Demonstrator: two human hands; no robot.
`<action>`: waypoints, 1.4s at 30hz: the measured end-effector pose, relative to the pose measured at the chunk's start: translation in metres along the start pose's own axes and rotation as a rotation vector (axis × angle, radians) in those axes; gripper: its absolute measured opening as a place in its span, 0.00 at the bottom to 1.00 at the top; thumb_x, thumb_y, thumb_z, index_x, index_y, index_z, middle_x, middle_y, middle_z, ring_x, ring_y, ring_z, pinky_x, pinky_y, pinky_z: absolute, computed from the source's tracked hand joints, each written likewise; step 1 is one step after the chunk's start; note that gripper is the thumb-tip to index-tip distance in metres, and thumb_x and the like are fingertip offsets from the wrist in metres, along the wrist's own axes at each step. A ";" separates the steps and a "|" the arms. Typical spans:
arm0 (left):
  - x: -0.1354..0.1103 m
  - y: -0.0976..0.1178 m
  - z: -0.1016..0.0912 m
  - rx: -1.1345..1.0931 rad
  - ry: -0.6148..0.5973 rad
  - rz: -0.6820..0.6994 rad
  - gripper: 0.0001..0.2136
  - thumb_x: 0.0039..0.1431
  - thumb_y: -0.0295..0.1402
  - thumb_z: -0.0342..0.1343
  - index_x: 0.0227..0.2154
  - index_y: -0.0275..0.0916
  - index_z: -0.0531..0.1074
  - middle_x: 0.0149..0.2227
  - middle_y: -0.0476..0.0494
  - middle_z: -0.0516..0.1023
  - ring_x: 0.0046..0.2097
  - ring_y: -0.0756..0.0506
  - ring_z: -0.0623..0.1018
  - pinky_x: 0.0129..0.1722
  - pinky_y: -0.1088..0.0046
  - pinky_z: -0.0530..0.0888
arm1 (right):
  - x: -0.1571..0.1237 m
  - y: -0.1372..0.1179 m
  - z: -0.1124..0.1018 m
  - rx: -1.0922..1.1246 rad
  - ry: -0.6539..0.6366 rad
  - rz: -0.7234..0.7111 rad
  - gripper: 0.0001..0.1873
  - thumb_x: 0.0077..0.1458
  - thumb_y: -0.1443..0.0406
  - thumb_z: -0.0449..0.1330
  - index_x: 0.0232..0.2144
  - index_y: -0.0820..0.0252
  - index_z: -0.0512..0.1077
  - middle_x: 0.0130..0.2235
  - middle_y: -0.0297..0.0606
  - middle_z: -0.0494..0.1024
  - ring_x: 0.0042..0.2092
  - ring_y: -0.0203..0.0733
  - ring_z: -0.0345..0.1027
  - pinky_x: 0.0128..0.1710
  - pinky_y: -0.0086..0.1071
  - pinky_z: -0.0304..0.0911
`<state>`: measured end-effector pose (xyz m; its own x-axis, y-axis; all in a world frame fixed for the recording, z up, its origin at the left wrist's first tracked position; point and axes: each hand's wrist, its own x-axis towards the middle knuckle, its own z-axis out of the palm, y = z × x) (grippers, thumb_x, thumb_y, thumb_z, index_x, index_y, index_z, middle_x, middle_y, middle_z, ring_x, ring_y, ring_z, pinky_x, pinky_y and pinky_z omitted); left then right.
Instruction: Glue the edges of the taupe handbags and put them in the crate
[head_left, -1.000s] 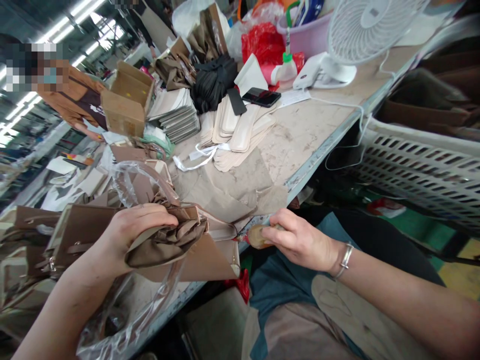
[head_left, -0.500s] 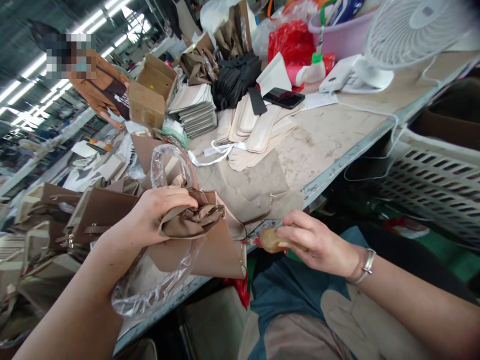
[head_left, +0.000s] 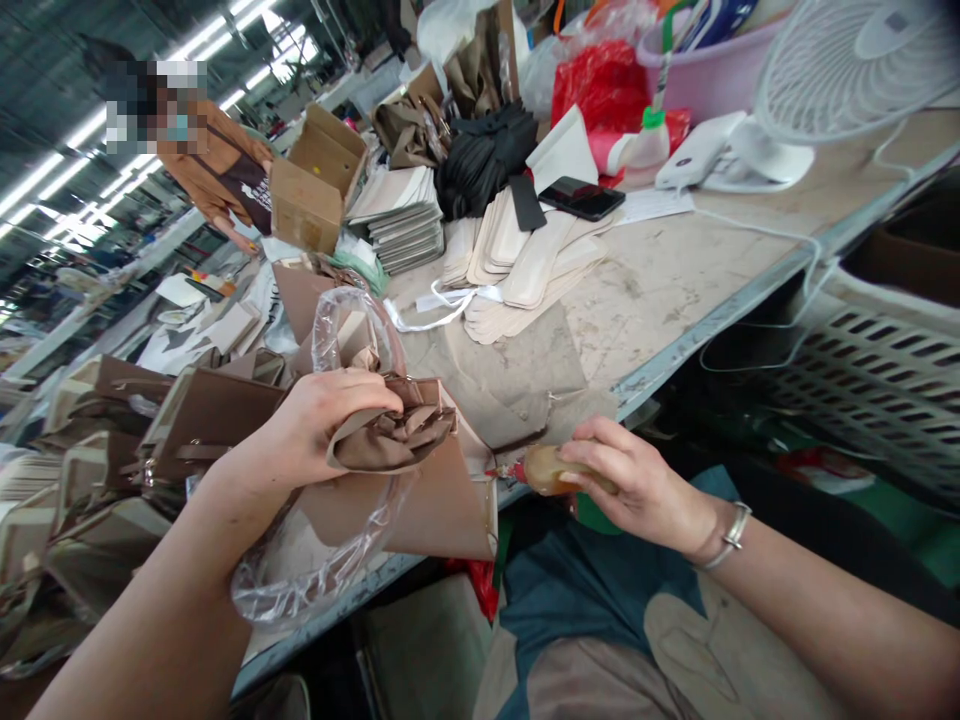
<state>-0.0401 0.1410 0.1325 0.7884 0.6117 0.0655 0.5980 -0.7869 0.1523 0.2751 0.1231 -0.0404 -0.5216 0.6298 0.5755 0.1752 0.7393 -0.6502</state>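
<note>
"What stands toward the right end of the worktable?"

"A white desk fan, set back from the front edge, its thin white cord looping over that edge; just past it sits a slotted crate."

"And beside the fan?"

"A purple tub, a red plastic bag and a green-capped bottle crowd together."

"Nearer the middle?"

"A dark phone lies by pale strips, a black strip and a white ribbon."

"Well back from the front edge?"

"Stacked pale panels sit between a black bundle and an open cardboard box. Beyond the box, a co-worker appears in an orange-brown top and dark printed apron."
</note>
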 end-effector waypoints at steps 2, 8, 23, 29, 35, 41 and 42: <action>0.000 -0.001 0.000 0.021 0.013 0.019 0.11 0.61 0.41 0.50 0.39 0.40 0.68 0.34 0.42 0.77 0.35 0.45 0.77 0.33 0.70 0.72 | 0.000 0.001 0.000 0.024 -0.016 0.032 0.11 0.60 0.70 0.55 0.45 0.57 0.66 0.39 0.42 0.68 0.38 0.42 0.67 0.35 0.33 0.68; 0.004 -0.001 -0.001 0.010 -0.017 0.002 0.10 0.58 0.39 0.52 0.39 0.39 0.68 0.35 0.41 0.78 0.36 0.44 0.78 0.35 0.69 0.73 | -0.001 0.009 -0.001 0.072 -0.023 0.054 0.10 0.61 0.69 0.55 0.45 0.57 0.65 0.39 0.41 0.68 0.39 0.42 0.67 0.36 0.33 0.68; 0.013 -0.002 -0.001 0.054 0.009 0.006 0.09 0.59 0.37 0.53 0.35 0.36 0.70 0.33 0.40 0.80 0.35 0.45 0.78 0.36 0.70 0.73 | 0.015 0.004 -0.006 -0.077 0.143 -0.093 0.14 0.58 0.72 0.55 0.46 0.54 0.67 0.40 0.42 0.66 0.39 0.44 0.65 0.34 0.35 0.66; 0.014 -0.008 0.003 0.025 -0.019 -0.031 0.12 0.57 0.41 0.55 0.36 0.37 0.71 0.35 0.39 0.80 0.36 0.44 0.78 0.38 0.68 0.73 | 0.008 0.005 -0.002 -0.136 -0.016 -0.139 0.12 0.59 0.72 0.52 0.42 0.56 0.69 0.38 0.42 0.67 0.36 0.42 0.62 0.32 0.33 0.64; 0.011 -0.017 0.008 -0.019 -0.025 -0.092 0.10 0.56 0.37 0.57 0.37 0.35 0.72 0.35 0.38 0.79 0.37 0.44 0.77 0.39 0.68 0.72 | 0.012 0.006 -0.003 -0.070 0.084 -0.085 0.13 0.59 0.72 0.53 0.45 0.56 0.66 0.40 0.42 0.67 0.38 0.42 0.64 0.34 0.33 0.66; 0.013 -0.010 0.001 -0.089 0.014 -0.095 0.09 0.55 0.34 0.59 0.37 0.36 0.72 0.35 0.40 0.79 0.37 0.45 0.76 0.39 0.69 0.72 | 0.026 0.004 -0.009 -0.041 0.194 -0.060 0.14 0.59 0.70 0.56 0.47 0.54 0.65 0.40 0.41 0.67 0.41 0.43 0.66 0.37 0.35 0.68; 0.012 -0.009 0.000 -0.127 0.040 -0.111 0.09 0.55 0.33 0.60 0.38 0.37 0.72 0.35 0.41 0.78 0.38 0.45 0.76 0.40 0.68 0.72 | 0.029 0.003 -0.011 -0.051 0.204 -0.072 0.14 0.59 0.70 0.56 0.47 0.53 0.65 0.40 0.41 0.67 0.41 0.43 0.66 0.37 0.35 0.68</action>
<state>-0.0363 0.1553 0.1316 0.7107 0.6990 0.0798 0.6559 -0.6993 0.2841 0.2696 0.1464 -0.0204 -0.3553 0.6065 0.7113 0.1880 0.7918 -0.5812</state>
